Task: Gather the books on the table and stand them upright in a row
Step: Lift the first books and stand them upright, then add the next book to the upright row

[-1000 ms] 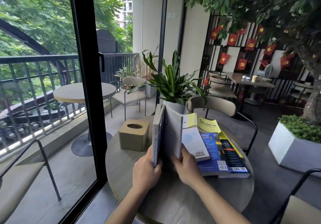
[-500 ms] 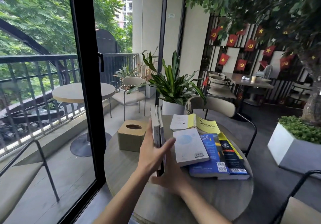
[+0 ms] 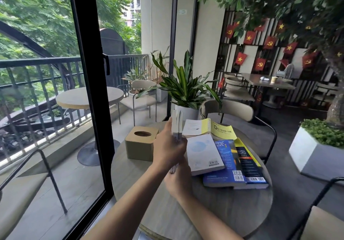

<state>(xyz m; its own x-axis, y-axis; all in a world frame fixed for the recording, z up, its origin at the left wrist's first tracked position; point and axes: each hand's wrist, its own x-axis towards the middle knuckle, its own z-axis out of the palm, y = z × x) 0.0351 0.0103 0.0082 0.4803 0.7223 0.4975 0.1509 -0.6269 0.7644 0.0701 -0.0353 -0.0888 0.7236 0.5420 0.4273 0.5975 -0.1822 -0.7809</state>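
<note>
Two thin books (image 3: 176,123) stand upright on edge on the round table (image 3: 223,208), pressed together. My left hand (image 3: 168,149) wraps around them from the left. My right hand (image 3: 179,181) sits below and behind the left, at their near lower end, partly hidden. To the right lie several flat books: a white book (image 3: 203,153) on top of a blue book (image 3: 226,165), a black-and-yellow book (image 3: 249,165) beside it, and a yellow book (image 3: 221,129) lying open further back.
A tan tissue box (image 3: 140,143) stands left of the upright books. A potted plant (image 3: 186,90) and a beige chair (image 3: 230,109) are behind the table. A black door frame (image 3: 89,90) rises at left; another chair (image 3: 320,219) is at lower right.
The open book was shut and pressed against the other upright one. My left hand shifted from the near edge up onto their left side, and the pair moved slightly away from me.
</note>
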